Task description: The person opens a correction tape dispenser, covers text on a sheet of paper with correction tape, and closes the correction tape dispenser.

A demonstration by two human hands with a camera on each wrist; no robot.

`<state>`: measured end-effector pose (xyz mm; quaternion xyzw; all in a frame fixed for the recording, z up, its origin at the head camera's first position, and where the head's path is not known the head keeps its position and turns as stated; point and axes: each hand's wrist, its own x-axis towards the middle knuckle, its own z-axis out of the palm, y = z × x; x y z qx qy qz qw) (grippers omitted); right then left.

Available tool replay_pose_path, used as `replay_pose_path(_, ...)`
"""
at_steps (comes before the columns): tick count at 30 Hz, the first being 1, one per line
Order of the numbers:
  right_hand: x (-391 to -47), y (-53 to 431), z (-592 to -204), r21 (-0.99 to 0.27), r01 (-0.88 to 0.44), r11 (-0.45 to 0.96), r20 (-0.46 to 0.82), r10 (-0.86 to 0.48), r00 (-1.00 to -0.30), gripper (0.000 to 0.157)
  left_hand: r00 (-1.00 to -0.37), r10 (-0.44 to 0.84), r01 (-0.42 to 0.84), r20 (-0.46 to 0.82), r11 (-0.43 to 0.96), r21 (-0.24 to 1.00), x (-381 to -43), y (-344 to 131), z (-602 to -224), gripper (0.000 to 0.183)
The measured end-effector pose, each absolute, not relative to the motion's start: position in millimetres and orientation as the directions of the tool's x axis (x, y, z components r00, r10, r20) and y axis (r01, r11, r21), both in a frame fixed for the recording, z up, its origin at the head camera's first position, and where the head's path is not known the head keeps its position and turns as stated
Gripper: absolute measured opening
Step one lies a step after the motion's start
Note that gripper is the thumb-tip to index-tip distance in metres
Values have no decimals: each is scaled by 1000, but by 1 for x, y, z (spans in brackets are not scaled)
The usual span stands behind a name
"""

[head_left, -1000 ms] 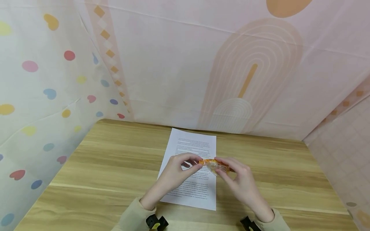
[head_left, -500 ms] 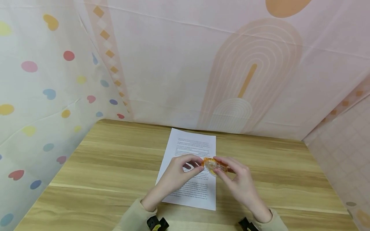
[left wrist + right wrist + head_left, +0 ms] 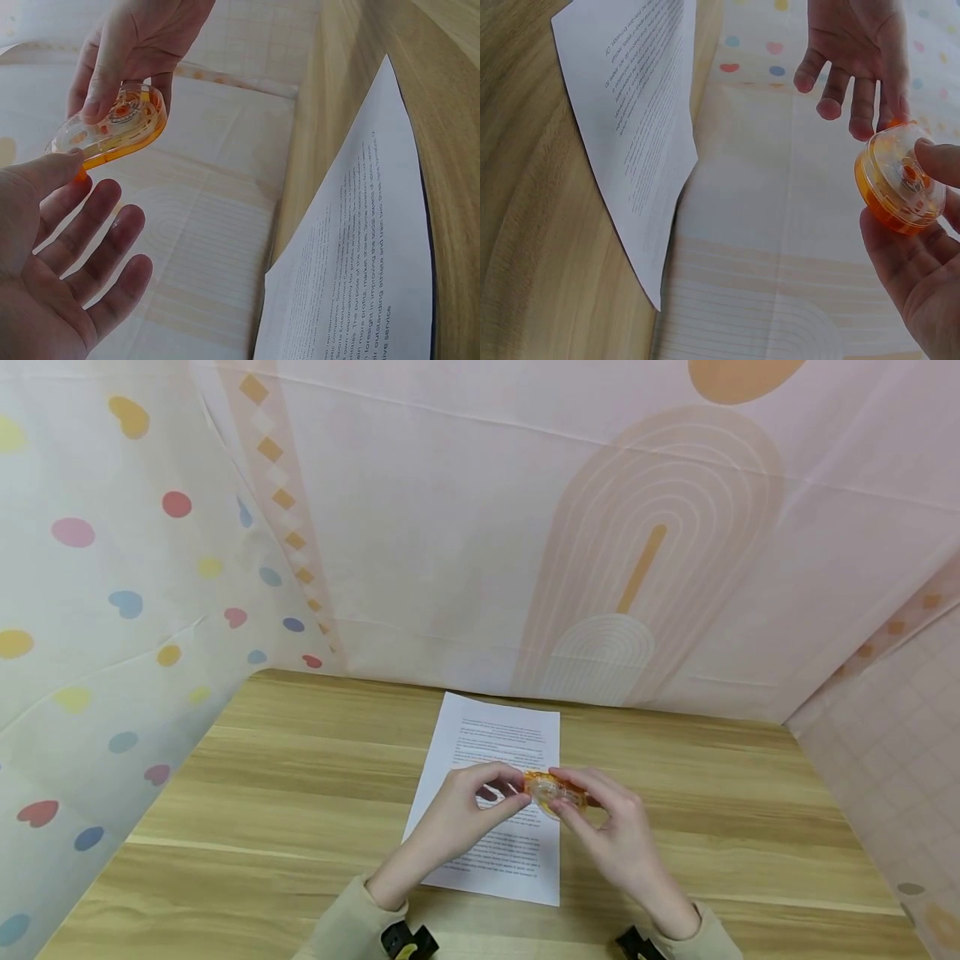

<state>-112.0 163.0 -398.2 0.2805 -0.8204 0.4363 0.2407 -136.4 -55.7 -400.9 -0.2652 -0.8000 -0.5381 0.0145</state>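
An orange and clear correction tape (image 3: pixel 553 793) is held between both hands, above the printed paper (image 3: pixel 487 860). My right hand (image 3: pixel 618 827) grips its rounded body, the thumb lying on the clear face. At the narrow end, my left hand (image 3: pixel 461 802) pinches the small orange tip between thumb and index finger. Its other fingers are spread loosely, as the left wrist view shows. Wound reels show through the transparent shell of the correction tape (image 3: pixel 904 180) in the right wrist view.
The paper lies on a wood-grain table (image 3: pixel 300 793), its far edge close to the patterned cloth (image 3: pixel 427 568) at the back. A dotted cloth (image 3: pixel 112 693) hangs on the left. Black wrist devices (image 3: pixel 408 941) sit by the sleeves.
The right hand has shifted slightly left with the correction tape, which has also turned a little. The left hand has moved slightly right, still at the tip. The paper stays in place.
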Motion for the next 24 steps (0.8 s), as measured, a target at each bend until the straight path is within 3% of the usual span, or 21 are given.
replay_pose_path(11, -112, 163, -398, -591, -664, 457, 628, -257, -735, 38, -859, 415, 438, 301, 288, 852, -138, -54, -401, 16)
replay_pose_path(24, -116, 167, -401, -582, -677, 450, 624, -286, -727, 39, -844, 407, 509, 349, 403, 761, -140, -72, -406, 28)
